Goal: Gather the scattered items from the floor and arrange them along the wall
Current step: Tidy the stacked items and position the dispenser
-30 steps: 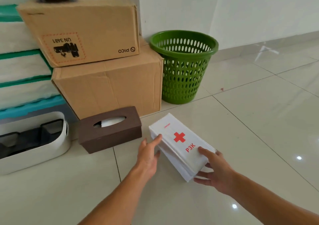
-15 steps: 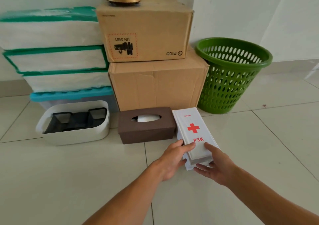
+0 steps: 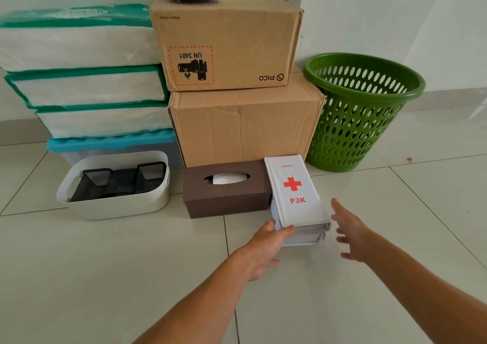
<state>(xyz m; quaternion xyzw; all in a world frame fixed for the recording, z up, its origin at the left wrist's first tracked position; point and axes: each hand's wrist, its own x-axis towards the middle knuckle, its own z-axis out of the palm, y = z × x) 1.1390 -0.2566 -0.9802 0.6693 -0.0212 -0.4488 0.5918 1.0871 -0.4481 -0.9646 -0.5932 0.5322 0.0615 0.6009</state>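
Note:
A white first-aid box (image 3: 296, 196) with a red cross and "P3K" lies flat on the floor, its far end against the lower cardboard box (image 3: 245, 127) and its left side against the brown tissue box (image 3: 226, 189). My left hand (image 3: 266, 246) rests on the first-aid box's near left corner, thumb on the lid. My right hand (image 3: 350, 233) hovers just right of the box, fingers spread, touching nothing.
A white tub (image 3: 155, 201) with a black mesh organiser stands left of the tissue box. Behind it are a blue-lidded bin (image 3: 110, 143) under stacked white-and-green packs (image 3: 87, 80). A smaller carton (image 3: 226, 40) tops the lower box. A green basket (image 3: 363, 111) stands at the right.
The first-aid box slid forward and turned until it sits beside the tissue box against the carton. My right hand has let go and pulled off to the right; the left stays on the corner.

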